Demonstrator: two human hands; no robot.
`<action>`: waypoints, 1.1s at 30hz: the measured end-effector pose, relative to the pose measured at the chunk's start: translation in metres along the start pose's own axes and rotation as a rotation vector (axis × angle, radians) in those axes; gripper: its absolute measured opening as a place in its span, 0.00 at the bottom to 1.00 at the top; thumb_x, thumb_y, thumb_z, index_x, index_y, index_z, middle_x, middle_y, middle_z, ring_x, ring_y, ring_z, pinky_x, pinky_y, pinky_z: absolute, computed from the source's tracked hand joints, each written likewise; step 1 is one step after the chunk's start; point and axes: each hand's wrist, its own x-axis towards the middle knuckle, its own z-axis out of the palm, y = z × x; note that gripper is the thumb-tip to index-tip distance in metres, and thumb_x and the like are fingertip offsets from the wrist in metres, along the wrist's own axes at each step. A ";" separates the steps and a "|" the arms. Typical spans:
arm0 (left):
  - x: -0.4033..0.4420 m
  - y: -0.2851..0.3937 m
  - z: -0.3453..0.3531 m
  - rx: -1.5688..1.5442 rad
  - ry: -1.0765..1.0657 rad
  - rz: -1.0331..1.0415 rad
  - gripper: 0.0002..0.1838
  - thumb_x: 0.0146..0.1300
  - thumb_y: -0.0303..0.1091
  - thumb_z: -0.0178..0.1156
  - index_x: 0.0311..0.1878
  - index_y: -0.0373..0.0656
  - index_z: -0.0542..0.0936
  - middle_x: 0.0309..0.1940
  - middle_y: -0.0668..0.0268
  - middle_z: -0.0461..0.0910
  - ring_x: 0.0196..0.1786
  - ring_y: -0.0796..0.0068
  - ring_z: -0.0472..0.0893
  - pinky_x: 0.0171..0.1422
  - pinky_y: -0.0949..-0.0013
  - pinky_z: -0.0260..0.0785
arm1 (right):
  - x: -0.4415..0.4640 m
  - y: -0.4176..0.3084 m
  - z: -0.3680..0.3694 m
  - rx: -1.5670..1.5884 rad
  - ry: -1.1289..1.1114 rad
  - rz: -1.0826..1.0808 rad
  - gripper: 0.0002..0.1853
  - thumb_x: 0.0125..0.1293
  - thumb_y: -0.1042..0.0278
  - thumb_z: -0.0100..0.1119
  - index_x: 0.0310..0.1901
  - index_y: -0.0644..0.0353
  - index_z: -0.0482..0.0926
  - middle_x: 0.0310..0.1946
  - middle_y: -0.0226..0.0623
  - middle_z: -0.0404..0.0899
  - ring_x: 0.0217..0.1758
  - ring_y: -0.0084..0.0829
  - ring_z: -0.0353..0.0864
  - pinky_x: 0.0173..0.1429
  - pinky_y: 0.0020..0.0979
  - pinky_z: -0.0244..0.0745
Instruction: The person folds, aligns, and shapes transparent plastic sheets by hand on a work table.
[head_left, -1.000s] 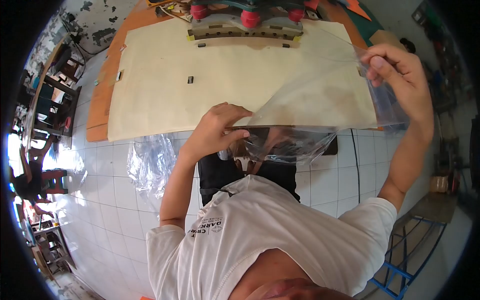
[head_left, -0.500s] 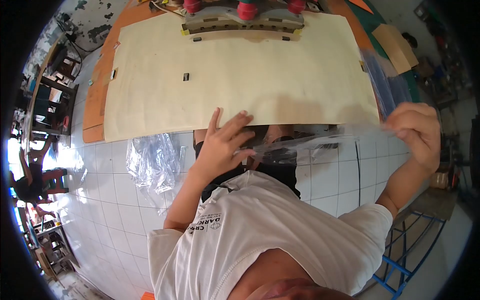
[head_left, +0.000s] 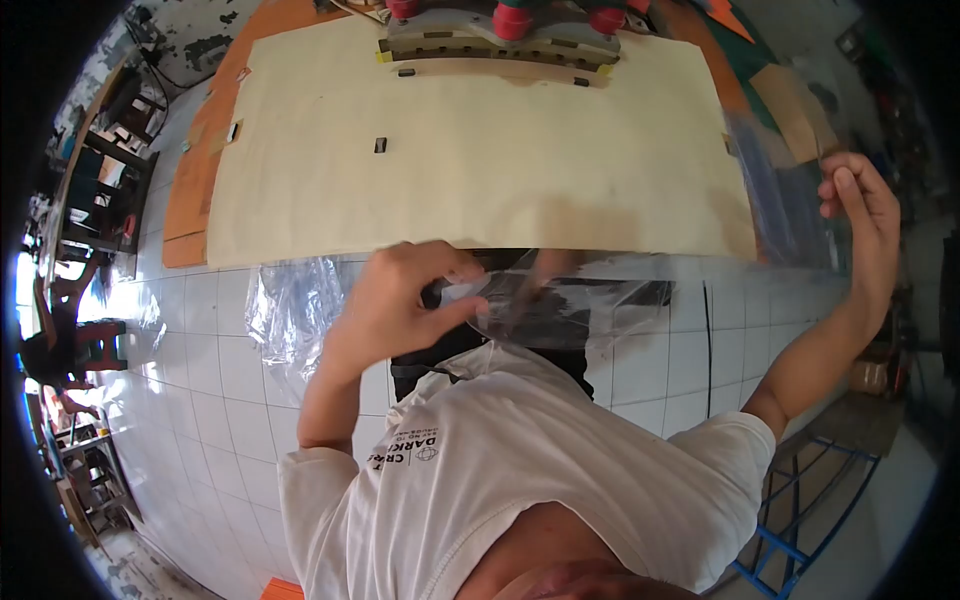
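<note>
A clear plastic sheet (head_left: 615, 305) spreads below the front edge of the table, over my lap. My left hand (head_left: 410, 300) is curled at its left end, with some of the film between thumb and fingers. Out at the right, my raised right hand (head_left: 865, 200) is pinched closed. Film seems to run up toward its fingertips, though blur hides exactly where it is gripped. Beside that hand, a stack of clear plastic (head_left: 785, 190) lies on the table's right side. A large cream board (head_left: 480, 170) covers most of the tabletop.
At the far side stands a metal fixture (head_left: 500, 45) with red knobs. Small dark blocks (head_left: 380, 145) sit on the board. Brown cardboard (head_left: 795, 110) lies at right. Crumpled plastic (head_left: 300, 310) hangs or lies at left; a blue metal frame (head_left: 810, 510) stands at lower right.
My left hand has drawn back from the board's edge and curled around the film. My right hand has moved up and outward to the right. The plastic sheet now spreads wider below the table edge.
</note>
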 end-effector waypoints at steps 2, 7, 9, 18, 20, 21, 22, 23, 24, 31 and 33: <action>0.008 0.006 -0.013 0.071 0.026 -0.006 0.11 0.46 0.29 0.73 0.32 0.39 0.82 0.25 0.60 0.82 0.25 0.69 0.82 0.29 0.71 0.72 | 0.008 0.004 -0.001 -0.024 0.010 -0.010 0.11 0.73 0.62 0.52 0.39 0.61 0.79 0.29 0.25 0.74 0.32 0.15 0.70 0.38 0.19 0.64; 0.008 0.010 -0.061 0.208 -0.068 -0.117 0.08 0.46 0.28 0.73 0.26 0.41 0.81 0.18 0.66 0.80 0.23 0.72 0.82 0.29 0.73 0.72 | 0.023 0.035 -0.016 -0.086 0.155 -0.002 0.11 0.72 0.61 0.53 0.41 0.60 0.81 0.30 0.24 0.75 0.33 0.16 0.71 0.39 0.20 0.66; 0.005 0.008 -0.075 0.211 -0.139 -0.078 0.08 0.46 0.27 0.73 0.26 0.41 0.81 0.18 0.66 0.80 0.23 0.71 0.82 0.29 0.73 0.72 | 0.025 0.051 -0.026 0.017 0.155 0.059 0.12 0.72 0.61 0.54 0.43 0.59 0.82 0.30 0.24 0.76 0.33 0.16 0.72 0.41 0.20 0.68; -0.011 0.012 -0.123 0.280 -0.116 -0.073 0.08 0.47 0.25 0.73 0.30 0.35 0.83 0.25 0.62 0.84 0.27 0.70 0.84 0.36 0.71 0.74 | 0.019 0.067 -0.035 0.037 0.215 0.096 0.12 0.71 0.60 0.56 0.43 0.59 0.82 0.32 0.24 0.77 0.35 0.17 0.73 0.42 0.20 0.70; -0.013 0.010 -0.133 0.264 -0.092 -0.127 0.07 0.47 0.24 0.73 0.29 0.36 0.83 0.26 0.62 0.84 0.29 0.72 0.83 0.36 0.72 0.73 | 0.018 0.067 -0.036 0.032 0.224 0.088 0.12 0.70 0.60 0.57 0.43 0.59 0.82 0.31 0.24 0.77 0.35 0.16 0.73 0.41 0.20 0.69; -0.013 0.011 -0.138 0.249 -0.065 -0.183 0.07 0.46 0.24 0.73 0.28 0.37 0.83 0.27 0.63 0.84 0.31 0.74 0.82 0.37 0.72 0.72 | 0.020 0.068 -0.036 0.030 0.230 0.076 0.12 0.70 0.60 0.57 0.44 0.59 0.82 0.31 0.24 0.77 0.35 0.16 0.73 0.41 0.20 0.69; -0.012 0.016 -0.143 0.273 -0.046 -0.146 0.09 0.49 0.21 0.71 0.33 0.34 0.82 0.28 0.64 0.83 0.31 0.77 0.81 0.37 0.74 0.72 | 0.021 0.070 -0.037 0.037 0.226 0.066 0.12 0.70 0.60 0.57 0.44 0.59 0.82 0.31 0.24 0.77 0.35 0.16 0.73 0.41 0.20 0.69; -0.011 0.014 -0.147 0.283 -0.034 -0.152 0.09 0.49 0.21 0.71 0.33 0.34 0.82 0.28 0.64 0.83 0.31 0.77 0.81 0.37 0.74 0.72 | 0.022 0.074 -0.040 -0.031 0.256 0.085 0.12 0.70 0.60 0.57 0.44 0.59 0.82 0.31 0.24 0.77 0.35 0.16 0.73 0.41 0.20 0.68; -0.010 0.009 -0.151 0.123 0.017 -0.214 0.11 0.50 0.20 0.70 0.37 0.33 0.81 0.28 0.64 0.83 0.31 0.78 0.81 0.37 0.75 0.73 | 0.024 0.080 -0.044 -0.099 0.284 0.102 0.12 0.71 0.59 0.56 0.44 0.59 0.82 0.31 0.24 0.76 0.35 0.16 0.73 0.40 0.20 0.68; 0.008 0.021 -0.137 -0.296 0.094 -0.170 0.23 0.53 0.18 0.68 0.53 0.30 0.74 0.28 0.63 0.81 0.31 0.78 0.81 0.36 0.75 0.74 | 0.035 0.133 -0.066 -0.024 0.373 0.239 0.15 0.69 0.55 0.58 0.45 0.58 0.83 0.29 0.23 0.75 0.31 0.16 0.70 0.38 0.20 0.66; 0.012 0.023 -0.134 -0.342 0.095 -0.115 0.25 0.53 0.18 0.68 0.55 0.30 0.73 0.28 0.62 0.81 0.31 0.78 0.82 0.36 0.75 0.75 | 0.036 0.144 -0.069 -0.026 0.386 0.212 0.15 0.69 0.54 0.59 0.45 0.57 0.83 0.28 0.23 0.74 0.29 0.16 0.69 0.37 0.20 0.66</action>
